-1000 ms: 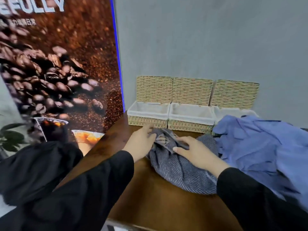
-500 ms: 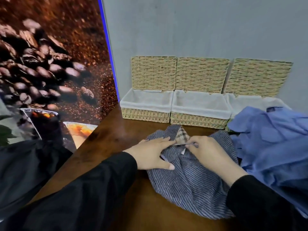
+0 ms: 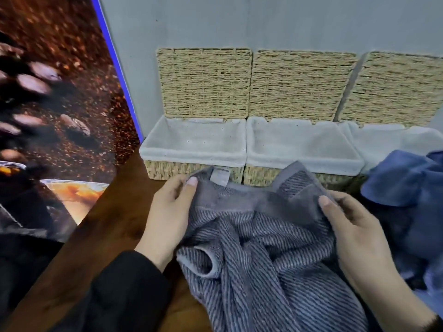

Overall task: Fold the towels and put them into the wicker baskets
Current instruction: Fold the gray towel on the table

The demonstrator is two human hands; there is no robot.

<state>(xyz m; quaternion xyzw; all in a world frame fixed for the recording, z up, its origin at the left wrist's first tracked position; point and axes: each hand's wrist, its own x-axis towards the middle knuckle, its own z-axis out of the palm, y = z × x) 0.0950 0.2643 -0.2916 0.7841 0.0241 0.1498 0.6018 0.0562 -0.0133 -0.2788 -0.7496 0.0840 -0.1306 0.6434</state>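
step: open out grey striped terry towel (image 3: 259,245) | left hand (image 3: 167,212) pinches hem corner, right hand (image 3: 354,226) pinches hem | advice: pull hem taut, square before folding | lined wicker baskets (image 3: 194,149) at table's far edge

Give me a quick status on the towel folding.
Left hand and right hand each grip the striped grey towel by its top edge. Unfolded. Baskets open; blue towel overlaps the right one.

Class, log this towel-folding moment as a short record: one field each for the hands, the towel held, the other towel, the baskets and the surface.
left hand: pinches the grey towel's top edge near its label
right hand: grips the same edge
grey towel: striped, crumpled, not yet folded
blue towel: heaped at right
baskets: three, white-lined, lids up; visible parts hold no towel
table: brown wood
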